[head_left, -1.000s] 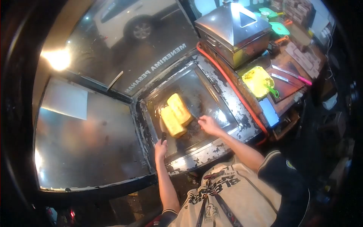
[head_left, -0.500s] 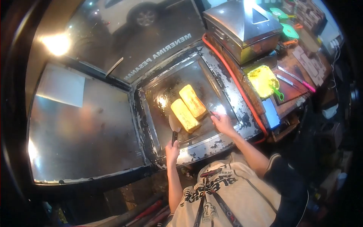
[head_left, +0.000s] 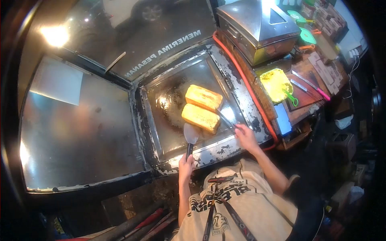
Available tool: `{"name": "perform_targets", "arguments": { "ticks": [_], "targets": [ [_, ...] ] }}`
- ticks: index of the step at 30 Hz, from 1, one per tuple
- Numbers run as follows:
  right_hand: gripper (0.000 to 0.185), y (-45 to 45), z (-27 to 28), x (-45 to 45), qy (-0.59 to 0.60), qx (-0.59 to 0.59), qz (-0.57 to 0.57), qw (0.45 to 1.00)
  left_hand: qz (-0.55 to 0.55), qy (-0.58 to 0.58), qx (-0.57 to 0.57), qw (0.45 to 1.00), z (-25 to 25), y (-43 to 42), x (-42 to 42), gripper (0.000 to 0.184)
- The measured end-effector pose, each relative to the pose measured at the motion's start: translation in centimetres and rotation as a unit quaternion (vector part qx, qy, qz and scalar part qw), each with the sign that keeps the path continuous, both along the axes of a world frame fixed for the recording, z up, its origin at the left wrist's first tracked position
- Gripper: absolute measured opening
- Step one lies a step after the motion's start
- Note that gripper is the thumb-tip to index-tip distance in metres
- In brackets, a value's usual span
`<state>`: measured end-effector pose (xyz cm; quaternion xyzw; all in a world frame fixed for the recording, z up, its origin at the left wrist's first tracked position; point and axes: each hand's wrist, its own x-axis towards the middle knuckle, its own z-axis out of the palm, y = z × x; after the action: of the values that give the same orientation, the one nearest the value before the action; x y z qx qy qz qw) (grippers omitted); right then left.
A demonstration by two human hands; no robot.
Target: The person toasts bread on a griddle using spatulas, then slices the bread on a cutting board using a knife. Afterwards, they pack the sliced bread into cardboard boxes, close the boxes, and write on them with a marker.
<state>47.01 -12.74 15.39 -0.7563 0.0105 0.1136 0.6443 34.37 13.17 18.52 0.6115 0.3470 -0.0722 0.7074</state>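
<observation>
Two browned yellow bread loaves (head_left: 204, 96) lie side by side on a dark, oily griddle (head_left: 161, 128). My left hand (head_left: 185, 168) is closed round the black handle of a spatula (head_left: 191, 133). Its broad metal blade is at the near left end of the closer loaf (head_left: 200, 118); whether they touch is unclear. In my right hand (head_left: 246, 137) is a second spatula (head_left: 227, 118), seen almost edge-on. The tip of that one reaches the right ends of the loaves, where its contact is hard to make out.
Right of the griddle runs an orange hose (head_left: 245, 76). Beyond it are a lidded metal box (head_left: 257, 36), a tub of yellow spread (head_left: 274, 82), a blue phone-like slab (head_left: 283, 118) and a pink-handled knife (head_left: 321, 93). Glass panels (head_left: 84, 132) border the left and far sides.
The loaves have turned from steeply slanted to lying more sideways on the griddle. My right hand has drawn back slightly, showing more of its spatula. The view has also shifted a little.
</observation>
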Motion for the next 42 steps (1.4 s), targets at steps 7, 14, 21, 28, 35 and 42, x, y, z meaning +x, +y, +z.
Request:
{"name": "perform_targets", "arguments": {
  "ticks": [7, 14, 21, 28, 35, 42],
  "targets": [
    [0.035, 1.1, 2.6, -3.1, 0.051, -0.064, 0.119, 0.99, -0.022, 0.041, 0.141, 0.989, -1.1, 4.3, 2.4, 0.012],
    [0.037, -1.6, 2.1, -0.3, -0.126, -0.307, 0.184, 0.925, -0.225, 0.021, 0.271, 0.936, -0.3, 10.4, 5.5, 0.013],
    [0.039, 7.9, -0.7, 2.4, -0.206, -0.264, 0.216, 0.917, -0.221, 0.053, 0.194, 0.954, 0.4, 11.9, 6.2, 0.01],
    [0.036, 7.1, 5.2, 1.6, -0.168, -0.257, 0.238, 0.921, -0.194, 0.074, 0.298, 0.932, 3.3, 14.7, 5.1, 0.013],
    [0.034, 0.4, 9.0, 6.7, -0.115, -0.148, 0.082, 0.979, -0.076, 0.013, 0.256, 0.963, 5.2, 14.0, 3.4, 0.009],
    [0.031, 0.9, 2.0, 11.4, -0.033, -0.113, 0.042, 0.992, -0.134, -0.033, 0.191, 0.972, 6.5, 10.6, 8.5, 0.017]
  ]
}}
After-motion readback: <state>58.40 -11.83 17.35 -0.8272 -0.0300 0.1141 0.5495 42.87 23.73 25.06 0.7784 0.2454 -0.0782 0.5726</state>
